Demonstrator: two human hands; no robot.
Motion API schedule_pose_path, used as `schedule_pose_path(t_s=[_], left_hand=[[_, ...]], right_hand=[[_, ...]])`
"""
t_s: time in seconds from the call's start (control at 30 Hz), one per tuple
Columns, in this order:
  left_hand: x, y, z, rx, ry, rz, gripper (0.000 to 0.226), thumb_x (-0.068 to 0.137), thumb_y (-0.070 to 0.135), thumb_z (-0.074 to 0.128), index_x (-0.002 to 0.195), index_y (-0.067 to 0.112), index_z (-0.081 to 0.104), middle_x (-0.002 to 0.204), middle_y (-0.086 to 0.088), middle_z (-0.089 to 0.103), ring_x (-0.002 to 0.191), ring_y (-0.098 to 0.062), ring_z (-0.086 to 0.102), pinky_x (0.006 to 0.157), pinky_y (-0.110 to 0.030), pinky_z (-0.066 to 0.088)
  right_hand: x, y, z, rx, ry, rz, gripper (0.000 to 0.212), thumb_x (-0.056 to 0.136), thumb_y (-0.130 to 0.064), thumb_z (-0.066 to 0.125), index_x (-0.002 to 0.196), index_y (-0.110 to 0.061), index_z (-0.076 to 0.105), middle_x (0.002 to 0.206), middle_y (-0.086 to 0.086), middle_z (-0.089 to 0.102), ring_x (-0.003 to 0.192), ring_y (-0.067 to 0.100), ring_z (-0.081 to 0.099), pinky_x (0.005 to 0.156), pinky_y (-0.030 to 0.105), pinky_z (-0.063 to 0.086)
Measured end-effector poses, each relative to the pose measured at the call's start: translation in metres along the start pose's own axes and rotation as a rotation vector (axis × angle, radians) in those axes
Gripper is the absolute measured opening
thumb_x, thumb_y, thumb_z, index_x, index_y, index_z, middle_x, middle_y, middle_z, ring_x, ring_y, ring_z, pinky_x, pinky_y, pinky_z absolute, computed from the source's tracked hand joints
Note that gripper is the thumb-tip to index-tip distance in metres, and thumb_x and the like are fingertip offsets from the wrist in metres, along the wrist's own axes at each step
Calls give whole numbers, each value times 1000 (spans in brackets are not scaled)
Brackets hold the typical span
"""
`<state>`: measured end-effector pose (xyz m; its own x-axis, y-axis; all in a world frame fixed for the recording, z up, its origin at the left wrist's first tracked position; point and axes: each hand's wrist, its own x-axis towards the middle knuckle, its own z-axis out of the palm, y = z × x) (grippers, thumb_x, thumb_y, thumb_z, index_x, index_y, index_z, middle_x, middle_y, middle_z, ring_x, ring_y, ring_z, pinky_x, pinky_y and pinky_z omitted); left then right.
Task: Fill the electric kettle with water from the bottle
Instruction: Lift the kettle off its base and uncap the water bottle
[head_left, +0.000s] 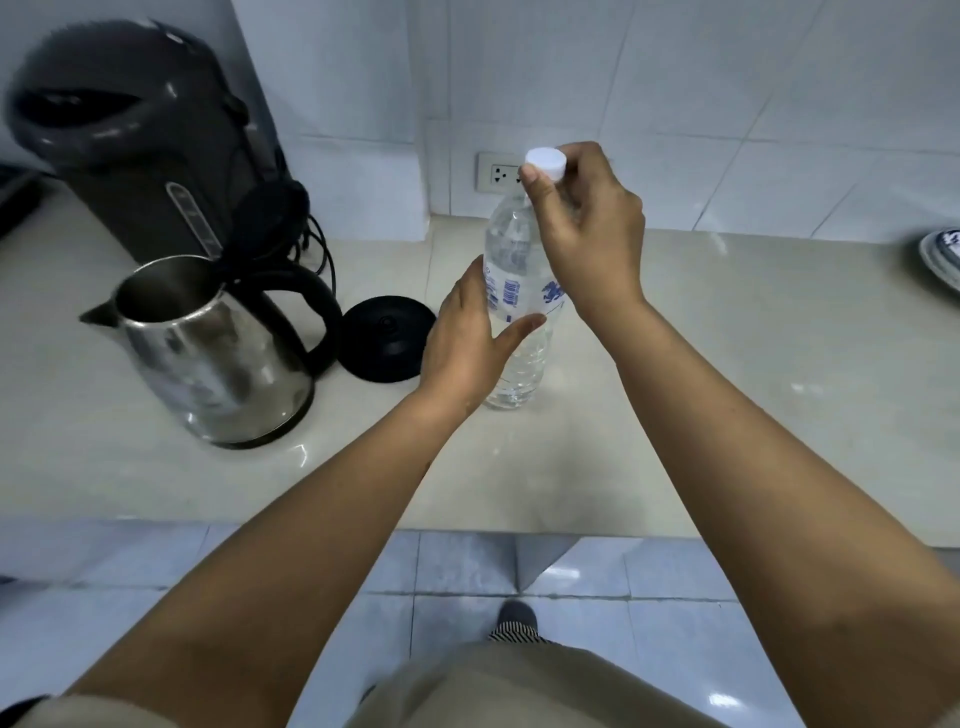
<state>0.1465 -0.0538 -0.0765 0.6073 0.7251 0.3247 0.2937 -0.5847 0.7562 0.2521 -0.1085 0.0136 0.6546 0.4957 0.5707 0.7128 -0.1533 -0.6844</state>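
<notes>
Water bottle (514, 306) held upright on the counter (727, 338), white cap (544, 164) gripped from above.

The bottle is steadied at its label by the left hand (462, 348), whose fingers are wrapped part-way round the body; the cap is pinched between thumb and fingertips of the right hand (587, 239) — whether it has been loosened cannot be told. The steel kettle (218, 348) is seen well to the left, lid raised, off its black base (387, 338), which lies between kettle and bottle. A dark hot-water dispenser (140, 140) is placed behind the kettle — a wall socket (498, 174) is visible beyond the bottle.
</notes>
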Motion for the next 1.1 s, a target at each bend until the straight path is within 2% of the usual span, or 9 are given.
schedule_pose_path(t_s=[0.23, 0.4, 0.63, 0.8, 0.9, 0.97, 1.1], left_hand=[[-53, -26, -58, 73, 13, -8, 78, 82, 51, 69, 143, 15, 37, 136, -2, 52, 125, -19, 47, 98, -38, 45], [-71, -36, -85, 107, 44, -30, 78, 82, 48, 70, 145, 16, 35, 137, -1, 50, 125, -18, 47, 92, -33, 44], [-79, -45, -95, 120, 53, -64, 78, 82, 47, 71, 143, 16, 35, 137, -2, 51, 123, -20, 48, 83, -29, 41], [-74, -38, -95, 80, 82, -90, 96, 74, 58, 71, 147, 16, 26, 143, -3, 46, 130, -20, 44, 97, -40, 46], [-64, -24, -98, 61, 119, -92, 105, 74, 59, 72, 152, 13, 17, 153, -7, 34, 139, -21, 34, 108, -35, 37], [-59, -17, -100, 82, 135, -62, 109, 75, 58, 72, 154, 12, 13, 157, -6, 27, 142, -18, 28, 109, -30, 31], [-52, -17, -102, 129, 136, -25, 106, 74, 57, 73, 152, 10, 18, 156, -7, 29, 142, -20, 29, 110, -34, 32]], right_hand=[[-53, -47, 18, 39, -44, -29, 36, 91, -46, 59, 101, -12, 62, 76, -13, 61, 76, 17, 63, 70, 35, 47], [-70, -70, 28, 42, -82, -32, 33, 91, -45, 59, 102, -14, 61, 69, -18, 55, 71, 10, 58, 64, 27, 39], [-80, -83, 35, 21, -122, -73, 33, 90, -46, 60, 101, -15, 61, 76, -15, 60, 80, 18, 65, 70, 33, 47], [-72, -83, 33, -33, -171, -111, 37, 85, -54, 60, 98, -19, 62, 86, -10, 72, 88, 11, 68, 76, 35, 52], [-64, -84, 30, -84, -236, -125, 37, 84, -55, 60, 94, -20, 61, 85, -12, 71, 85, 8, 67, 76, 36, 53], [-56, -87, 27, -170, -278, -167, 42, 84, -61, 56, 93, -20, 59, 87, -10, 69, 83, 12, 65, 72, 36, 52], [-40, -99, 23, -443, -315, -271, 53, 84, -70, 48, 92, -18, 53, 91, 1, 55, 75, 23, 52, 61, 32, 39]])
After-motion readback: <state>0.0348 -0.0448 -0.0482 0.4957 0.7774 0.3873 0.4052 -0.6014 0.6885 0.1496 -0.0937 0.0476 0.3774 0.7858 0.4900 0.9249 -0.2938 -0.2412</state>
